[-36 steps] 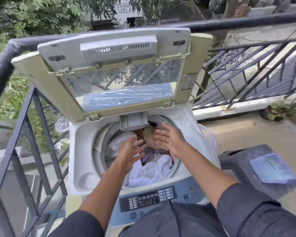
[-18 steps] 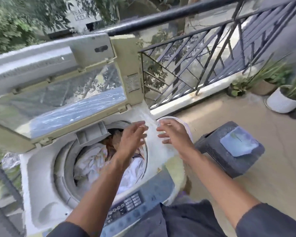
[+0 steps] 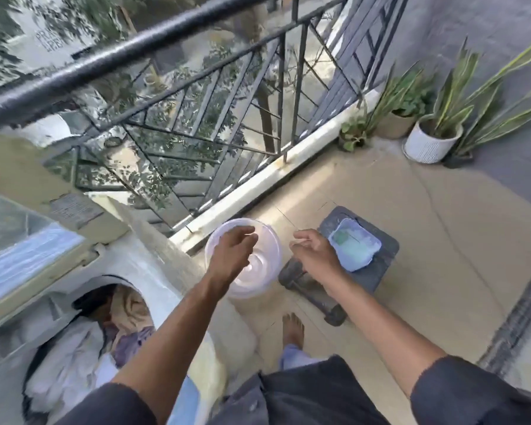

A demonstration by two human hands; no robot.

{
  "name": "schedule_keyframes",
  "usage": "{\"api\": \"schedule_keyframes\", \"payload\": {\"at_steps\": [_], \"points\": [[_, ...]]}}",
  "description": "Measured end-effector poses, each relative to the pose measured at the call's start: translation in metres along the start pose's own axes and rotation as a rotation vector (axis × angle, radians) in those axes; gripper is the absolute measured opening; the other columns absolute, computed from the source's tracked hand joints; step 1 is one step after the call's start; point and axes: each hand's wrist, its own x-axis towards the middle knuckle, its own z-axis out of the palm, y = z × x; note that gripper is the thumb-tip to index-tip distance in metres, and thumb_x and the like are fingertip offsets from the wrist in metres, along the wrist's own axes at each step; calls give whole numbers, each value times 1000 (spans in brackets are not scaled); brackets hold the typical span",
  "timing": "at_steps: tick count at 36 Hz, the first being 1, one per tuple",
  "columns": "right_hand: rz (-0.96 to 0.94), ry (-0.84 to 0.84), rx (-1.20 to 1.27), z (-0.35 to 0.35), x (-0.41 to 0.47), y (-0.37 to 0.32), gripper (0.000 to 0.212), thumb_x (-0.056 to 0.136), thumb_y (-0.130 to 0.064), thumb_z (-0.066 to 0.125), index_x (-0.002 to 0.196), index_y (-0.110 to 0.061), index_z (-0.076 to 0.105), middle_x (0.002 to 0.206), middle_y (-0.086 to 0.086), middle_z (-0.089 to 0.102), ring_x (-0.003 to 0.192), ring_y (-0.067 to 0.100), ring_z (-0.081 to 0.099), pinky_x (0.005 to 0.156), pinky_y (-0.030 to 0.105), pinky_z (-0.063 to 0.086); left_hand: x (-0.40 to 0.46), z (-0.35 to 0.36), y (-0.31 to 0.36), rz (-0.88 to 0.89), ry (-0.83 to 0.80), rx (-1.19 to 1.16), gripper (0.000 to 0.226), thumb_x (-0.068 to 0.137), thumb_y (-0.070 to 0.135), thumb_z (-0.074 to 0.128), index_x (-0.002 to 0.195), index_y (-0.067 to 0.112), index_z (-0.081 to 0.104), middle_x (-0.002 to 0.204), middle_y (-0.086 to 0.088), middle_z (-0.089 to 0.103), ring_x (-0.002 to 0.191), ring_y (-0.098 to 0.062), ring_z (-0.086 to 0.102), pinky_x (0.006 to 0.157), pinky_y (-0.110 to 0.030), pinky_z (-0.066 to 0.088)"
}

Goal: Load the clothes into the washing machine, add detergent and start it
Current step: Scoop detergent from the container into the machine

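Your left hand (image 3: 232, 256) hung over the white bucket (image 3: 267, 271), fingers loosely curled, holding nothing. Your right hand (image 3: 314, 254) at 3 o'clock of it, same. Clothes (image 3: 83, 360) sat in the open washing machine (image 3: 166, 271) at 8 o'clock. Blue tub (image 3: 354, 243) on the grey stool (image 3: 383, 271).

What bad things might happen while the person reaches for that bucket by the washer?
1. The bare foot stands right beside the dark stool, so a stubbed toe or trip seems possible.
2. The washing machine is open with clothes piled high; some might spill out.
3. The blue lidded box sits on the stool; a bump from the right hand might knock it off.
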Motion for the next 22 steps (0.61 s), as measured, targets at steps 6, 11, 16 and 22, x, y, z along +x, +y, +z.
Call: {"api": "schedule_keyframes", "payload": {"at_steps": [6, 11, 16, 22], "points": [[62, 39, -208, -50, 53, 61, 46, 91, -43, 71, 133, -28, 59, 119, -5, 68, 99, 13, 65, 83, 30, 48, 41, 78, 18, -71, -115, 61, 29, 103, 23, 63, 130, 16, 70, 119, -5, 72, 102, -24, 67, 83, -39, 58], [84, 117, -403, -84, 85, 102, 52, 85, -35, 74, 133, -22, 58, 123, 3, 64, 115, 26, 62, 89, 38, 51, 65, 132, 22, -119, -216, 128, 10, 100, 18, 64, 107, 17, 71, 95, -1, 66, 87, -18, 58, 85, -40, 54], [118, 124, -669, -109, 119, 137, 58, 86, -36, 71, 139, -18, 53, 127, 11, 62, 121, 36, 58, 92, 41, 49, 91, 168, 7, -234, -243, 171, 18, 99, 12, 64, 90, 26, 73, 76, 7, 68, 76, -18, 57, 73, -36, 49], [133, 128, -855, -127, 153, 165, 106, 75, -57, 81, 157, -17, 28, 153, 15, 33, 141, 39, 35, 109, 49, 42, 118, 192, 3, -317, -272, 190, 26, 98, 18, 66, 123, 16, 73, 97, -3, 67, 81, -20, 56, 71, -34, 48]]}}
